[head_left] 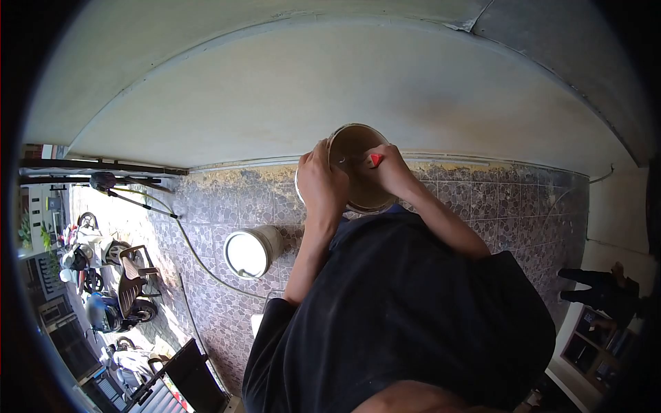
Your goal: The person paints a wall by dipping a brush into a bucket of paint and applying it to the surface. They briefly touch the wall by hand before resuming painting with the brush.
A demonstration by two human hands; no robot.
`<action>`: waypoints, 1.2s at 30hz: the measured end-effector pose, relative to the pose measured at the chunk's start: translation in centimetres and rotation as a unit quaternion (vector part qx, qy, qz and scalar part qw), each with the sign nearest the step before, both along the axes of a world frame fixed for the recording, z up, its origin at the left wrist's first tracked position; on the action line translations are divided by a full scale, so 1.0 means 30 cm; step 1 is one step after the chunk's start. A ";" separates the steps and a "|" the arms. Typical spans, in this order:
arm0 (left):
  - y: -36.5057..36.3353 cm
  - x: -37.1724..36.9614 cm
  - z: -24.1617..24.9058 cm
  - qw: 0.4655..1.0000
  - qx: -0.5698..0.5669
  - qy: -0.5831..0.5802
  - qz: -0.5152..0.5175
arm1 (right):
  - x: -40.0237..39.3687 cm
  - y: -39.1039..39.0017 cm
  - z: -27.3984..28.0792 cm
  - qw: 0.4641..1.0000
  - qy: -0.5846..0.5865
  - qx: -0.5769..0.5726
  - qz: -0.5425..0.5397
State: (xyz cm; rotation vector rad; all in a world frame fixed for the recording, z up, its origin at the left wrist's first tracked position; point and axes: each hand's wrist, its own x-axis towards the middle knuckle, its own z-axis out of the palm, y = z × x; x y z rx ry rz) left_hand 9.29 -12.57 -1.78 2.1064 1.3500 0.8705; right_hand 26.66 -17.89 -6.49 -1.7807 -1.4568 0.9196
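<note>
Matt, paste-smeared plastic bucket (358,168); glossy white plastic pail (251,251); rough pebble-patterned tiles (482,199); smooth plaster wall (310,89).

House forecourt: pebble-patterned tiled floor (227,206), parked motorbikes (103,282), garden hose (196,258), plastered wall (310,89), white bucket (251,251).

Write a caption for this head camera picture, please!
Left hand grips a bucket rim; right hand holds a red-handled tool inside it.

A round, tan-smeared bucket (354,168) is tilting toward the camera, with a red-handled tool (374,160) resting inside its mouth.
</note>
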 end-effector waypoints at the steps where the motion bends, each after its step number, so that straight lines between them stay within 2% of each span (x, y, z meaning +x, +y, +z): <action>1: -0.004 0.002 -0.005 1.000 0.003 0.006 0.008 | -0.010 0.007 -0.049 1.000 0.000 0.000 -0.001; 3: -0.011 0.003 -0.004 1.000 0.007 0.012 0.016 | -0.049 0.024 -0.100 0.985 -0.170 0.019 -0.014; 4: -0.014 0.002 0.003 1.000 0.007 0.003 0.010 | -0.059 0.021 -0.072 0.986 -0.166 -0.020 -0.010; 8: -0.018 -0.007 -0.006 1.000 0.009 -0.008 0.008 | -0.067 0.026 -0.079 0.986 -0.165 -0.037 -0.012; 11: -0.021 -0.020 0.008 1.000 -0.017 0.003 0.012 | -0.048 0.019 0.012 0.989 -0.131 -0.067 0.013; 13: -0.015 -0.032 -0.001 1.000 -0.016 0.001 0.014 | -0.044 0.006 0.040 0.998 0.004 0.034 -0.049; 15: -0.013 -0.043 -0.020 1.000 -0.014 -0.002 0.015 | -0.044 0.004 0.044 0.996 0.008 0.063 -0.064; 17: -0.012 -0.049 -0.040 1.000 -0.003 0.000 0.024 | -0.055 -0.025 0.093 0.997 0.023 -0.012 0.075; 18: -0.012 -0.051 -0.041 1.000 -0.002 0.000 0.020 | -0.076 -0.037 0.107 0.995 0.023 -0.072 0.065; 19: -0.011 -0.051 -0.041 1.000 -0.006 0.005 0.016 | -0.089 -0.033 0.103 0.995 0.023 -0.071 0.061; 21: -0.014 -0.049 -0.038 1.000 -0.008 0.009 0.012 | -0.106 -0.028 0.080 0.986 0.027 0.162 0.005; 26: -0.022 -0.050 -0.020 1.000 -0.017 0.009 0.000 | -0.110 -0.069 0.009 0.992 -0.007 0.124 0.038; 30: -0.026 -0.047 -0.008 0.999 -0.030 -0.009 -0.006 | -0.116 -0.088 0.041 0.995 0.004 0.083 0.046; 34: -0.027 -0.043 -0.012 0.999 -0.030 -0.003 -0.011 | -0.138 -0.103 0.055 0.985 -0.022 0.170 -0.001; 36: -0.023 -0.040 -0.021 1.000 -0.016 -0.002 -0.015 | -0.135 -0.111 0.058 0.978 -0.140 0.157 -0.010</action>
